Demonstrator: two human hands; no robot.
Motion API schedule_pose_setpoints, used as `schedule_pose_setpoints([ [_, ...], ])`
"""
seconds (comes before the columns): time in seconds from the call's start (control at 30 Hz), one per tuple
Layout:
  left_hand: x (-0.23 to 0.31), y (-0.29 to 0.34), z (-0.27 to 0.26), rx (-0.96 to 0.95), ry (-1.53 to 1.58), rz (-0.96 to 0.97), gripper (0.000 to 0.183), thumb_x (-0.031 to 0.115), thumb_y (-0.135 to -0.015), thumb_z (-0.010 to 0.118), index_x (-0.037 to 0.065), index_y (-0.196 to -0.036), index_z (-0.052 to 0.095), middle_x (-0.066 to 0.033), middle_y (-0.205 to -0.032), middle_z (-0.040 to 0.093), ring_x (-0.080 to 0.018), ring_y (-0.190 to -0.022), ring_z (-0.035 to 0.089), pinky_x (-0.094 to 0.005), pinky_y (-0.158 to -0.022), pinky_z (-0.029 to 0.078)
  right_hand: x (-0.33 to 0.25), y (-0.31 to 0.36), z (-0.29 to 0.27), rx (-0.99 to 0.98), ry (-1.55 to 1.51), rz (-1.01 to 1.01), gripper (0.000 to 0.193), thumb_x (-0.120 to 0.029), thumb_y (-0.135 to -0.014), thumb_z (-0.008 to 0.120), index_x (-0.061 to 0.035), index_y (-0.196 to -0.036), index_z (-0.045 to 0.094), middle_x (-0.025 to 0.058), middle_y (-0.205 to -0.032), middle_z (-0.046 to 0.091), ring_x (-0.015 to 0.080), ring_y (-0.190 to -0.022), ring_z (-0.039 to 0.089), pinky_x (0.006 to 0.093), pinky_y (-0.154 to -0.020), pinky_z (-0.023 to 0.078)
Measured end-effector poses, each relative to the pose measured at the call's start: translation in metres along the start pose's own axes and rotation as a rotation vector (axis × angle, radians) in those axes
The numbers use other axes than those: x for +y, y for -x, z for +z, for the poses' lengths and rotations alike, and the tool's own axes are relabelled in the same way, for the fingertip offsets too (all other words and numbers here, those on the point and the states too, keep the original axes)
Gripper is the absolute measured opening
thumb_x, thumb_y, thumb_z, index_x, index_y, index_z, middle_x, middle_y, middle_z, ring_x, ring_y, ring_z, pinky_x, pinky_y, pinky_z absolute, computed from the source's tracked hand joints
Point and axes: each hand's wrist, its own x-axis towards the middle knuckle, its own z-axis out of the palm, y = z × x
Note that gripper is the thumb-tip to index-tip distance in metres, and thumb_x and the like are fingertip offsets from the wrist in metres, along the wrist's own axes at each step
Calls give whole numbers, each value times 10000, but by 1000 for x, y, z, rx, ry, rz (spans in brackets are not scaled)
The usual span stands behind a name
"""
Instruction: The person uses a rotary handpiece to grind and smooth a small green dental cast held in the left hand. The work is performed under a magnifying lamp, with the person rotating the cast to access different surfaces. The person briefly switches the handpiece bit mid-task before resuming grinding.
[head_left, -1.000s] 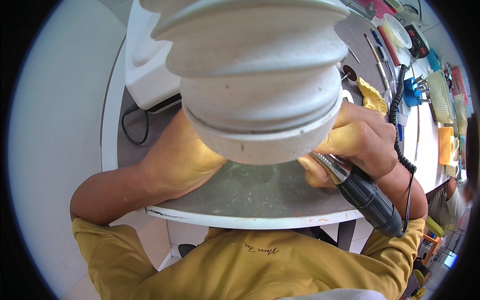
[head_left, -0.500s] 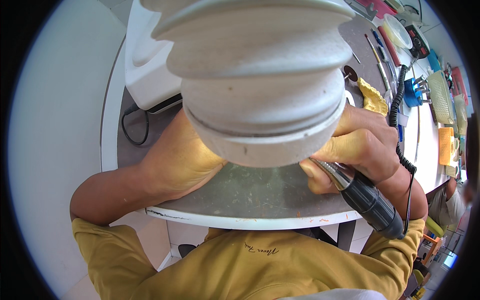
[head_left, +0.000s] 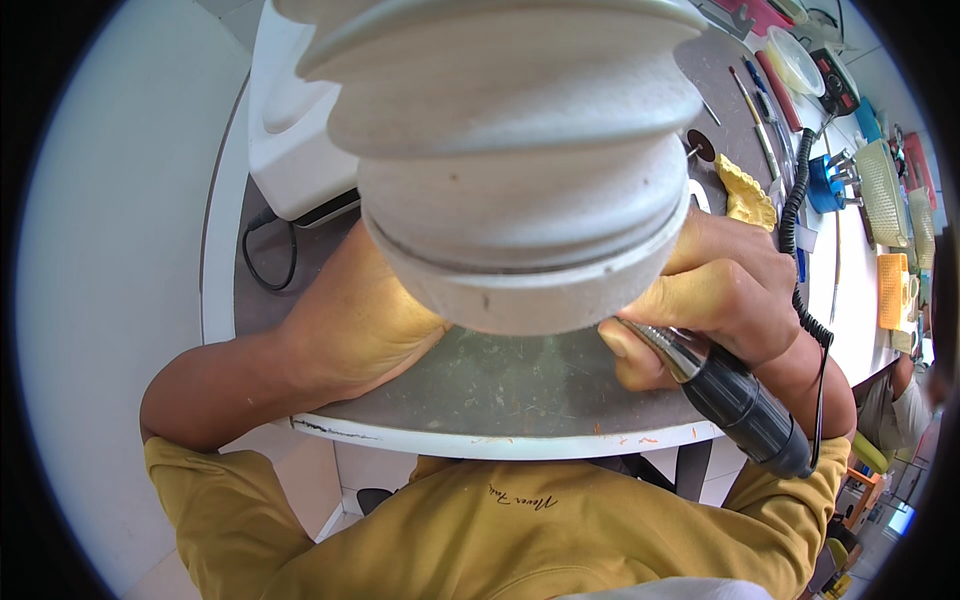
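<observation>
Black-and-silver handpiece (head_left: 745,400) at about 4 o'clock from view centre, slanted, rear end toward 4, metal nose toward 10. Right hand (head_left: 735,290), at 3 o'clock, grips it: thumb and fingers closed around the metal nose. Working tip hidden behind the hood, so can't tell what it touches.

Left hand (head_left: 375,310) at 9 o'clock, wrist near the table edge; fingers hidden by the same hood, can't tell if spread, pressed together or pinching anything.

White ridged hood (head_left: 520,200) fills 12 o'clock, its rim between the two hands. Scratched grey tabletop (head_left: 520,385) shows at 6, with orange marks on its white edge.

Coiled black cord (head_left: 797,190) lies near 2, dropping beside the right forearm. Also around 2: yellow dental model (head_left: 745,195) just beyond the right hand, brown disc (head_left: 702,146) on a thin shank, slim tools (head_left: 752,110) in a row. Between 2 and 3: blue holder (head_left: 826,185) with metal pieces, pale basket (head_left: 880,195). Orange basket (head_left: 892,290) at 3.

White machine (head_left: 295,140) between 10 and 11, black cable (head_left: 293,262) looped below it. Another person (head_left: 905,410) partly visible between 3 and 4.
</observation>
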Motion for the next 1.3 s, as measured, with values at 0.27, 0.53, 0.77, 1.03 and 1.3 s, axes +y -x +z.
schedule_pose_setpoints([
  [0.27, -1, 0, -1, -3, -28, 26, 427, 126, -954, 617, -40, -1324, 484, -105, -1131, 574, -110, -923, 577, -233, -800, 482, 0, 0, -1, -13, -11, -3, 288, -36, -742, 794, -68, -961, 609, 108, -821, 683, 210, -699, 691, 291, -571, 528],
  [0.53, 0, 2, -1, 98, -7, -51, 360, -10, -838, 717, -16, -1168, 573, -70, -1105, 642, -140, -993, 582, -301, -857, 485, 3, 3, -1, -5, -20, -24, 286, -28, -743, 785, -56, -968, 612, 114, -820, 681, 212, -672, 680, 290, -559, 519],
  [0.77, -3, 4, -10, 90, -133, -68, 309, -6, -843, 703, -13, -1132, 596, -78, -1048, 658, -153, -944, 584, -314, -831, 485, 3, 4, 0, 6, -3, -14, 270, -19, -749, 772, -43, -966, 612, 124, -810, 680, 222, -672, 680, 295, -562, 518],
  [1.03, 6, 5, -7, 42, -299, -71, 485, 125, -938, 624, -51, -1354, 447, -90, -1159, 549, -98, -923, 567, -223, -813, 473, 5, 3, 2, 15, -35, -27, 267, -15, -760, 769, -27, -979, 616, 144, -831, 683, 254, -731, 696, 317, -612, 546],
  [1.3, 4, 5, -6, 49, -241, -53, 466, 65, -922, 632, -51, -1338, 456, -117, -1203, 545, -108, -930, 581, -222, -814, 492, 3, 2, -1, -15, -34, -17, 292, -7, -740, 781, -30, -983, 621, 137, -854, 691, 281, -781, 707, 338, -661, 564],
])
